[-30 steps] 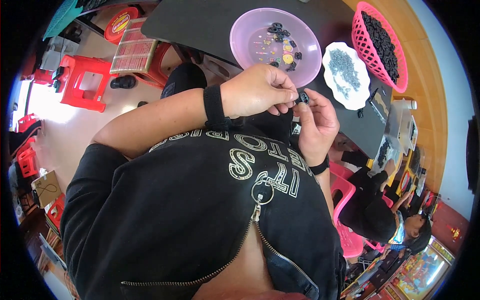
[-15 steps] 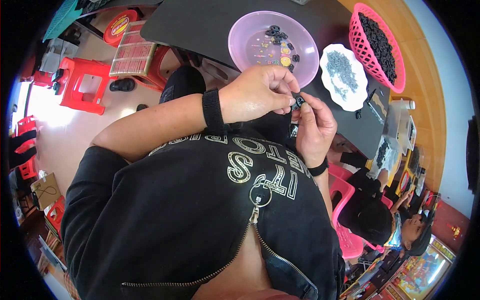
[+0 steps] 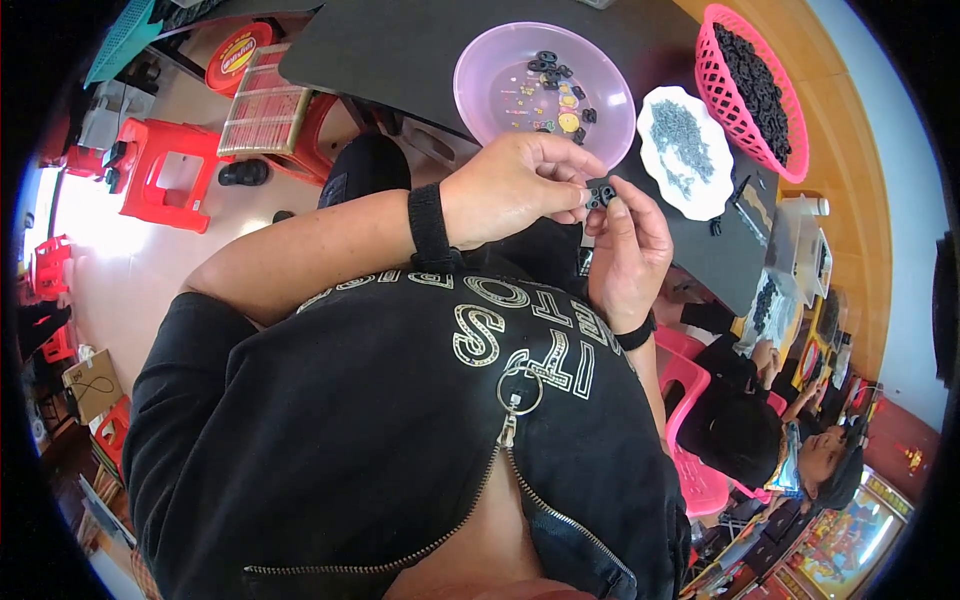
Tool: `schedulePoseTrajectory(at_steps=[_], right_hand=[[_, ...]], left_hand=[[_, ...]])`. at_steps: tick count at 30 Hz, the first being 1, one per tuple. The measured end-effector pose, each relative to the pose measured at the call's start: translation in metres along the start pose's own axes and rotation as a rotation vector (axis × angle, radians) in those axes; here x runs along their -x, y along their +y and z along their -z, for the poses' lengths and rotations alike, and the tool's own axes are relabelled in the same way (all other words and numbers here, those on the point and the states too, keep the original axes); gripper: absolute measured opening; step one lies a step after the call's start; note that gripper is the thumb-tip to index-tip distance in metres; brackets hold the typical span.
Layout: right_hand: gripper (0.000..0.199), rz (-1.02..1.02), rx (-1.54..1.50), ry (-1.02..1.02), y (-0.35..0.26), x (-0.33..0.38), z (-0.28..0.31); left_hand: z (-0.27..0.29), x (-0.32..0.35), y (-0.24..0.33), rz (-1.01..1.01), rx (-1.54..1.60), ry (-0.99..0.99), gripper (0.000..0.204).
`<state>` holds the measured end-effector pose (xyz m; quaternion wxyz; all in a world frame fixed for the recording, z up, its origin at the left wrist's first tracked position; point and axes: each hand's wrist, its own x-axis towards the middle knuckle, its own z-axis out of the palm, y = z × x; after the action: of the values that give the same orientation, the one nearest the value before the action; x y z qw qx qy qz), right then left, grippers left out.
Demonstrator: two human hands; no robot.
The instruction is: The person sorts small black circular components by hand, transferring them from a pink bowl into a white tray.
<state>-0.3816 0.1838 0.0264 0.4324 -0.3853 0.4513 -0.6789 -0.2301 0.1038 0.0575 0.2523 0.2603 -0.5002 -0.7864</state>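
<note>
Over the near edge of the table, a small black plastic piece with round holes (image 3: pixel 600 196) is held between both hands. My left hand (image 3: pixel 515 190), a black band at its wrist, is closed, with thumb and forefinger pinching the piece's left side. My right hand (image 3: pixel 632 240) grips the other side between thumb and fingertips. Fingers cover part of the piece. Just beyond my hands stands a translucent purple bowl (image 3: pixel 475 100) with several similar black pieces (image 3: pixel 547 68) in it. A white scalloped plate (image 3: pixel 713 195) to the right bears a heap of small grey metal bits (image 3: pixel 680 138).
A pink basket (image 3: pixel 727 110) full of black pieces (image 3: pixel 750 75) stands at the far right of the dark table (image 3: pixel 390 50). A slim black tool (image 3: pixel 740 190) lies beside the plate. Red stools (image 3: pixel 165 175) stand at left. Other people (image 3: pixel 830 465) sit at right near a pink chair (image 3: pixel 690 480).
The black piece has turned slightly between my fingers and sits a little farther right. My left fingers have straightened a little above it. Both hands stay in nearly the same place.
</note>
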Motion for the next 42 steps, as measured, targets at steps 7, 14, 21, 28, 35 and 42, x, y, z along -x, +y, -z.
schedulePoseTrajectory(at_steps=[7, 14, 21, 28, 35, 42], right_hand=[[0.020, -0.027, 0.001, 0.005, 0.001, 0.000, -0.002], [0.020, -0.033, 0.020, 0.012, 0.002, 0.000, -0.002], [0.020, -0.025, 0.072, 0.007, 0.003, 0.000, -0.001], [0.030, 0.005, 0.296, -0.059, -0.003, 0.001, -0.004], [0.037, 0.033, 0.354, -0.076, -0.004, 0.001, -0.008], [0.035, 0.070, 0.458, -0.069, -0.004, 0.001, -0.005]], left_hand=[[-0.002, 0.001, 0.001, 0.013, -0.021, 0.026, 0.030], [0.000, -0.004, -0.011, -0.012, -0.002, 0.021, 0.030], [-0.003, 0.000, -0.003, 0.035, -0.002, 0.026, 0.032], [-0.001, 0.000, -0.005, 0.037, 0.008, 0.035, 0.031], [0.001, -0.003, -0.012, -0.028, -0.001, 0.059, 0.030], [-0.001, -0.003, -0.009, 0.012, 0.008, 0.055, 0.027]])
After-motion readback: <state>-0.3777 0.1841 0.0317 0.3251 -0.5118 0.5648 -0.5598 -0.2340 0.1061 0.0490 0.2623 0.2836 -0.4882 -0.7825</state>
